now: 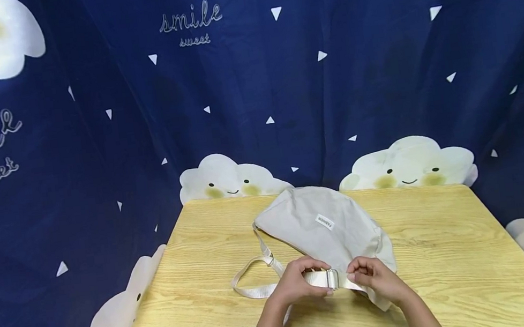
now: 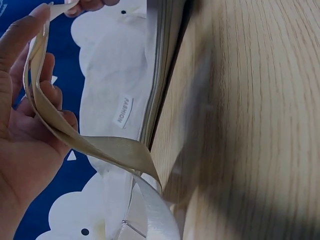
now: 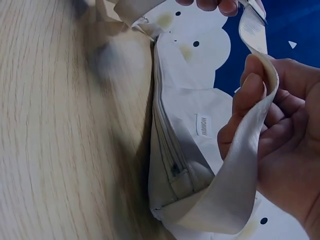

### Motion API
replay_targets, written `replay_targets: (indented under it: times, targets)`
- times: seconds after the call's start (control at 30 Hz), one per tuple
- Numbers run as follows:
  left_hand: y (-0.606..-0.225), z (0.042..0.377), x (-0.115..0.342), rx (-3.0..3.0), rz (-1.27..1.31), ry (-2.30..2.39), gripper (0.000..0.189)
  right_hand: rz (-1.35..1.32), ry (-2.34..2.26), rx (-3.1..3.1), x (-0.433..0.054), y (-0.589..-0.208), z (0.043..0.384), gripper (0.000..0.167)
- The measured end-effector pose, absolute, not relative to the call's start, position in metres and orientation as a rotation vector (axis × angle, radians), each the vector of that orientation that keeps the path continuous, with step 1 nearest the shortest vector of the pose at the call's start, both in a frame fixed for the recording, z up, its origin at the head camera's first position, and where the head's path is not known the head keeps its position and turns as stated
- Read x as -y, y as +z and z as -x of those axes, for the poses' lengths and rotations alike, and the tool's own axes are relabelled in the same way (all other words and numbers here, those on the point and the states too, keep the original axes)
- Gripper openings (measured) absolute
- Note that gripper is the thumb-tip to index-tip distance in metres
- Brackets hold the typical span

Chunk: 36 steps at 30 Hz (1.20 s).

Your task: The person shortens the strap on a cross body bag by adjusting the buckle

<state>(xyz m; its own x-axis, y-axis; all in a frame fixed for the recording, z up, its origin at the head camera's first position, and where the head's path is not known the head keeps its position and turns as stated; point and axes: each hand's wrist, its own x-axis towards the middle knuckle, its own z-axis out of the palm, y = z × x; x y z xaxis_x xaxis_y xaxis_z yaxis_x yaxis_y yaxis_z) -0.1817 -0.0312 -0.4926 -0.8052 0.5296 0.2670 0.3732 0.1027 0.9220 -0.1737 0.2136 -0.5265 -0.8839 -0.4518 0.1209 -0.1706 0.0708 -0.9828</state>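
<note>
A pale beige shoulder bag (image 1: 304,218) with a small "FASHION" label (image 1: 325,222) lies on the table. Its webbing strap (image 1: 259,292) loops out to the left and runs across in front of the bag. My left hand (image 1: 295,282) holds the strap beside a metal slide buckle (image 1: 332,279), thumb below and fingers above. Just right of the buckle, my right hand (image 1: 377,279) pinches the strap between thumb and fingers. In the right wrist view, the strap (image 3: 235,175) curves down from my right hand (image 3: 292,145) to the bag's end, near the zipper (image 3: 165,135).
The wood-grain table (image 1: 446,250) extends on both sides of the bag. A dark blue curtain (image 1: 282,85) with clouds and white triangles hangs behind the table and at its sides. A second strap fitting (image 1: 269,258) sits left of the bag.
</note>
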Motion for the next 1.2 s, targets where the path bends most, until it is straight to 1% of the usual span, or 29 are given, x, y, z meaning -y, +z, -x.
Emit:
replay_targets:
  times: [0.23, 0.37, 0.5, 0.67, 0.73, 0.87, 0.97, 1.2]
  targets:
    - [-0.512, 0.187, 0.025, -2.122, -0.858, 1.904, 0.039, 0.636, -1.992, -2.051, -0.203, -0.529, 0.174, 0.014]
    - [-0.523, 0.190, 0.023, -2.077, -0.852, 1.913, 0.038, 0.653, -2.020, -2.022, -0.197, -0.530, 0.175, 0.014]
    - [-0.526, 0.191, 0.025, -2.059, -0.839, 1.955, 0.039, 0.589, -2.017, -2.048, -0.196, -0.527, 0.174, 0.016]
    - [-0.507, 0.186, 0.030, -2.066, -0.818, 1.965, 0.038, 0.503, -1.914, -2.083, -0.201, -0.520, 0.171, 0.023]
    - [-0.499, 0.183, 0.032, -2.073, -0.817, 1.956, 0.038, 0.521, -1.848, -2.095, -0.204, -0.520, 0.170, 0.025]
    - [-0.495, 0.183, 0.036, -2.095, -0.805, 1.938, 0.038, 0.568, -1.765, -2.111, -0.211, -0.525, 0.170, 0.022]
    - [-0.496, 0.184, 0.039, -2.074, -0.781, 1.943, 0.038, 0.593, -1.782, -2.152, -0.213, -0.529, 0.170, 0.017]
    - [-0.496, 0.184, 0.039, -2.026, -0.768, 1.966, 0.037, 0.627, -1.872, -2.220, -0.204, -0.527, 0.173, 0.014]
